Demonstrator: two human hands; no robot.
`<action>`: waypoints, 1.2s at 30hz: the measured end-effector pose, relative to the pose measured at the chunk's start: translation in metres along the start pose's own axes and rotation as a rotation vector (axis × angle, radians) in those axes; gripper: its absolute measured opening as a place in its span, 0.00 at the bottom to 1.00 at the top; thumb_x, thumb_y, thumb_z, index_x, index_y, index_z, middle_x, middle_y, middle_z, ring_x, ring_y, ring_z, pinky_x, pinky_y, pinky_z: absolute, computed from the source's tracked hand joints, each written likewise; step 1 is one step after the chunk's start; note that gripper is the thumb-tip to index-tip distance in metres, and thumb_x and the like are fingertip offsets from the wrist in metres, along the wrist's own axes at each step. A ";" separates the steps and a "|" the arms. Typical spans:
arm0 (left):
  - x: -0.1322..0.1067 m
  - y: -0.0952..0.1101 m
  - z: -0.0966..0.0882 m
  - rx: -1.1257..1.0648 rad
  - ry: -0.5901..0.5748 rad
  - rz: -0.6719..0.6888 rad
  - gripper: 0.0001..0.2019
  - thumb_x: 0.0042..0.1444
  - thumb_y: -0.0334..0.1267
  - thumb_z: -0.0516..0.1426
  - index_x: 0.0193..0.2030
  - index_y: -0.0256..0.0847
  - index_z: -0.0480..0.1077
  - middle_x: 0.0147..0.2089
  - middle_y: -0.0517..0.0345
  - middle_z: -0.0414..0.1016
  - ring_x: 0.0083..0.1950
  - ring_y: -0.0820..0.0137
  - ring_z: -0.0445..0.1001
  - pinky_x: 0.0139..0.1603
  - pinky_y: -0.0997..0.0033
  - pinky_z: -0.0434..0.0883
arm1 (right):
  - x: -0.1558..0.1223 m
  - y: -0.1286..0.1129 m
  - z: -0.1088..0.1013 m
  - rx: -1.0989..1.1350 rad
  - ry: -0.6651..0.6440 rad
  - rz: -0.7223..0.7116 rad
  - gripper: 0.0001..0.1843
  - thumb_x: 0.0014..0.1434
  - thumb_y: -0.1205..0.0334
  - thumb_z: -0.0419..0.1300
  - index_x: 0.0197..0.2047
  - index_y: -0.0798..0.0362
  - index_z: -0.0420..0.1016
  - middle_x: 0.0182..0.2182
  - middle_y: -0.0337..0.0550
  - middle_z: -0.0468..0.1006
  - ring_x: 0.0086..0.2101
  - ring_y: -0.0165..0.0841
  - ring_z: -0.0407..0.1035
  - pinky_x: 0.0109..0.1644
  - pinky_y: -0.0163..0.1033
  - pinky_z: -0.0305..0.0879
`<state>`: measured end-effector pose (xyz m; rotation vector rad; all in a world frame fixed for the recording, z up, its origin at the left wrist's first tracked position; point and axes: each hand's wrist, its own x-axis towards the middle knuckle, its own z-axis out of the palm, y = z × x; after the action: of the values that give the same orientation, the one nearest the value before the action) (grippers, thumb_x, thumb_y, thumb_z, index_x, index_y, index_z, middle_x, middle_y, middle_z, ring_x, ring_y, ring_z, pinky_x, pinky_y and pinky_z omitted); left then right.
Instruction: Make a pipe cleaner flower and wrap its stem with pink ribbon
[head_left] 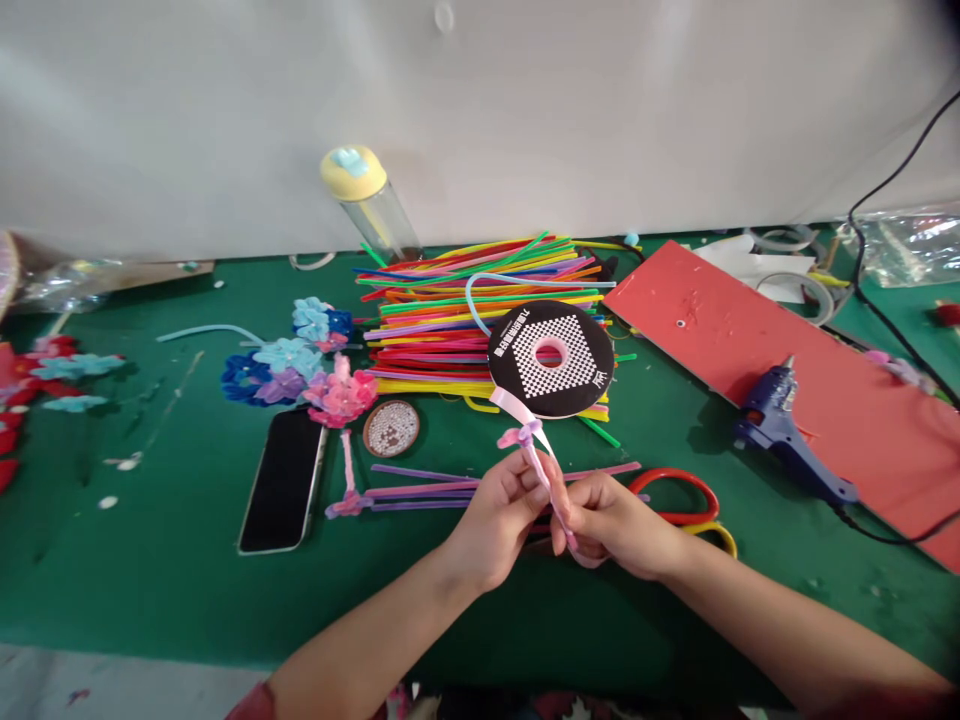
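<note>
Between my two hands is a pink and purple pipe cleaner piece (535, 455), with a small purple and pink twist at its upper end. My left hand (495, 520) pinches its middle, and my right hand (611, 525) closes on its lower end close beside the left fingers. A pale ribbon or tape (514, 404) runs from the black round spool (517, 350) down behind the piece. Under and beside my hands lie loose purple and pink pipe cleaners (420, 492) and scissors with red and yellow handles (694, 480), their blades hidden.
A pile of coloured pipe cleaners (427, 340) lies behind the spool. Left are fluffy flowers (341, 395), a phone (281, 480) and a round bead dish (391, 429). A blue glue gun (787, 430) rests on a red board (697, 310). A yellow-lidded bottle (375, 205) stands behind.
</note>
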<state>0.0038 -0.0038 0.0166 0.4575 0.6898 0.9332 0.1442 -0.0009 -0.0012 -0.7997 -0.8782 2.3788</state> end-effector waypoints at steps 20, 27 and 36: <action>-0.001 0.008 0.000 0.533 0.194 0.061 0.05 0.44 0.32 0.61 0.24 0.36 0.68 0.25 0.61 0.70 0.27 0.75 0.67 0.31 0.76 0.66 | -0.004 -0.002 0.004 -1.130 0.379 -0.585 0.24 0.59 0.51 0.51 0.17 0.55 0.63 0.15 0.38 0.65 0.18 0.24 0.57 0.21 0.30 0.53; -0.004 0.010 0.000 0.621 0.160 0.112 0.04 0.46 0.31 0.58 0.23 0.36 0.69 0.26 0.58 0.71 0.28 0.73 0.68 0.32 0.74 0.66 | -0.004 -0.006 0.003 -0.971 0.251 -0.455 0.25 0.57 0.47 0.52 0.19 0.57 0.67 0.18 0.40 0.68 0.21 0.25 0.61 0.25 0.31 0.58; -0.005 0.010 -0.001 0.441 -0.087 0.163 0.11 0.50 0.43 0.59 0.24 0.37 0.72 0.22 0.57 0.66 0.26 0.72 0.67 0.30 0.69 0.67 | -0.007 -0.013 0.003 -0.590 0.003 -0.272 0.26 0.54 0.42 0.53 0.24 0.58 0.73 0.19 0.41 0.71 0.22 0.26 0.63 0.26 0.31 0.61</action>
<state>-0.0047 -0.0027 0.0240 0.9513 0.7888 0.9066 0.1503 0.0020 0.0123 -0.8255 -1.6107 1.8917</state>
